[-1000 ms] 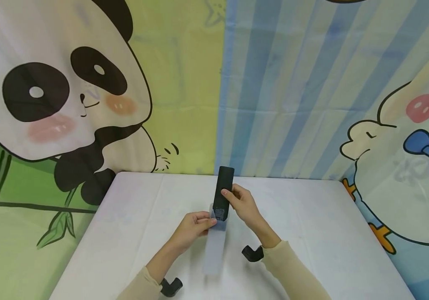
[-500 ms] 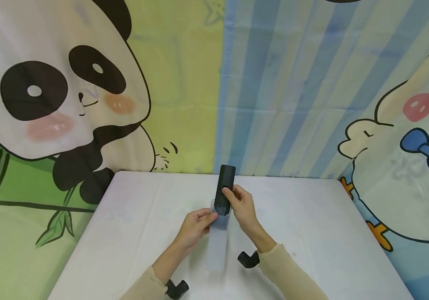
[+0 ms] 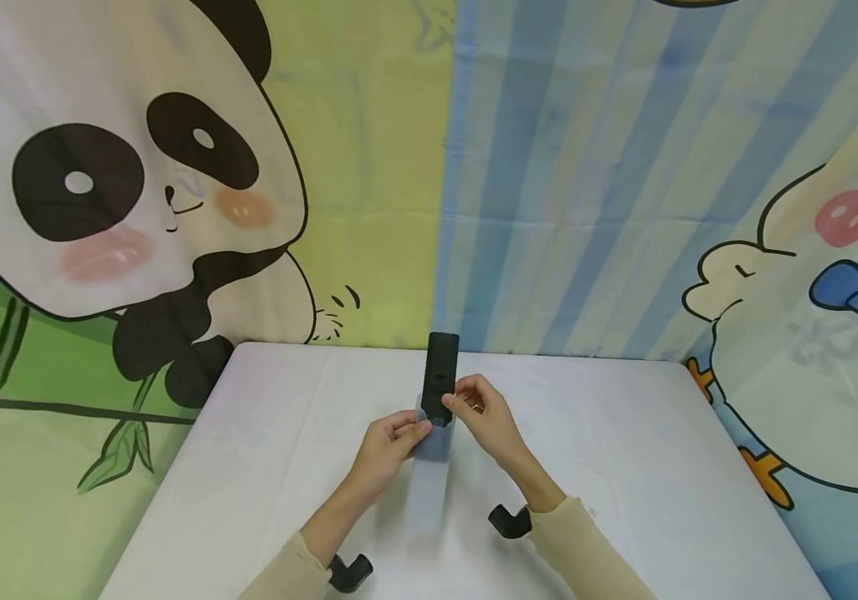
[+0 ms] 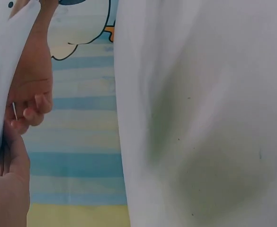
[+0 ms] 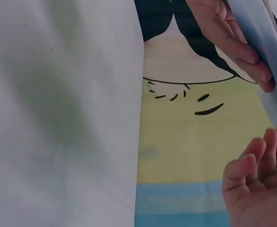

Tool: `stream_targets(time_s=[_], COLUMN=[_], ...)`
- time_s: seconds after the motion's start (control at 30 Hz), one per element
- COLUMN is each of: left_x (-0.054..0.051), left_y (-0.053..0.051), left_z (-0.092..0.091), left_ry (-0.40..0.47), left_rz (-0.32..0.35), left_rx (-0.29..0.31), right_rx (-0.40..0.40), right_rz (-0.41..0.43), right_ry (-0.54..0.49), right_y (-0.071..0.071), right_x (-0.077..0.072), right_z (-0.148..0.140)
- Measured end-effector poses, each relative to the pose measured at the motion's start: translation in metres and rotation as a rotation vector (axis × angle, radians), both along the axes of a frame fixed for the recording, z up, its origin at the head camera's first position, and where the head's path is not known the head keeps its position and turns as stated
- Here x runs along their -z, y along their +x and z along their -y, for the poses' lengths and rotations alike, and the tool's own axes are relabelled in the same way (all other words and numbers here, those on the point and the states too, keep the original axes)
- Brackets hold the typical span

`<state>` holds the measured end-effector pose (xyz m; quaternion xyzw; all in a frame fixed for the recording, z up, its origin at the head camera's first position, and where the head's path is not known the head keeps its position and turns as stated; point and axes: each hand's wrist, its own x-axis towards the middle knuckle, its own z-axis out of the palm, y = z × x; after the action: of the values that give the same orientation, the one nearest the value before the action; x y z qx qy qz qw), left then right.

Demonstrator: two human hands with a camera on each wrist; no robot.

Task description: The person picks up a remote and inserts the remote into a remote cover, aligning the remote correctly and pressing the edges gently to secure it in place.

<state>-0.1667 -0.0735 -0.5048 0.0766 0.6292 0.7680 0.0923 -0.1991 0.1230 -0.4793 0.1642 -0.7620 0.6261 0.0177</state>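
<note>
A black oblong object [image 3: 439,371] stands tilted in the head view, a small round spot on its face. Its lower end meets the mouth of a long translucent plastic sleeve [image 3: 429,492], which hangs below. My left hand [image 3: 382,454] pinches the left edge of that mouth, thumb in front. On the other side my right hand [image 3: 490,421] has its thumb on the lower right edge of the black object, fingers curled behind. In the right wrist view the sleeve [image 5: 259,38] comes down near my right fingertips; the black object is mostly hidden there.
A white table [image 3: 609,433] lies under the hands. Behind it hangs a cloth backdrop [image 3: 368,208] with a panda and a bird printed on it. A black curved piece [image 3: 509,522] sits by the right cuff, another black piece [image 3: 351,573] by the left.
My right thumb has slid down the black object to its lower right edge, uncovering the round spot. The sleeve's mouth and my left hand have risen slightly.
</note>
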Motion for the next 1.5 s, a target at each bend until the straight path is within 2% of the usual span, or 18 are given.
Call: stream_targets(time_s=[0.1, 0.23, 0.37, 0.5, 0.6, 0.73, 0.87, 1.03, 1.17, 1.27, 1.33, 1.4, 1.5], left_x=[0.001, 0.002, 0.000, -0.006, -0.010, -0.014, -0.016, -0.014, -0.015, -0.017, -0.019, -0.020, -0.020], left_y=[0.000, -0.002, -0.006, -0.015, -0.021, -0.023, -0.023, -0.024, -0.024, -0.024, -0.024, -0.023, -0.022], left_z=[0.005, 0.013, 0.020, 0.025, 0.026, 0.026, 0.025, 0.023, 0.023, 0.021, 0.021, 0.021, 0.020], left_ry=[-0.022, -0.061, -0.077, -0.049, -0.062, -0.095, -0.083, -0.046, -0.053, -0.075, -0.109, -0.146, -0.210], left_rz=[-0.019, -0.018, -0.050, -0.061, -0.054, -0.062, -0.038, 0.000, -0.021, -0.053, -0.093, -0.134, -0.169], left_rx=[-0.004, 0.054, 0.104, 0.146, 0.182, 0.210, 0.251, 0.302, 0.315, 0.310, 0.277, 0.224, 0.122], right_rx=[-0.149, -0.354, -0.438, -0.522, -0.584, -0.602, -0.556, -0.501, -0.486, -0.490, -0.491, -0.483, -0.448], right_rz=[0.028, -0.025, -0.082, -0.086, -0.087, -0.059, 0.021, 0.143, 0.238, 0.305, 0.341, 0.358, 0.328], right_ry=[0.028, 0.031, 0.024, 0.017, 0.018, 0.003, -0.074, -0.262, -0.443, -0.532, -0.526, -0.474, -0.316], right_y=[0.003, 0.005, 0.005, 0.003, 0.002, 0.002, 0.003, 0.006, 0.008, 0.008, 0.006, 0.004, 0.001], right_x=[0.005, 0.008, 0.008, 0.007, 0.006, 0.007, 0.011, 0.015, 0.014, 0.014, 0.015, 0.015, 0.014], right_z=[-0.005, -0.009, -0.013, -0.016, -0.016, -0.016, -0.013, -0.006, 0.000, 0.002, 0.002, 0.000, -0.004])
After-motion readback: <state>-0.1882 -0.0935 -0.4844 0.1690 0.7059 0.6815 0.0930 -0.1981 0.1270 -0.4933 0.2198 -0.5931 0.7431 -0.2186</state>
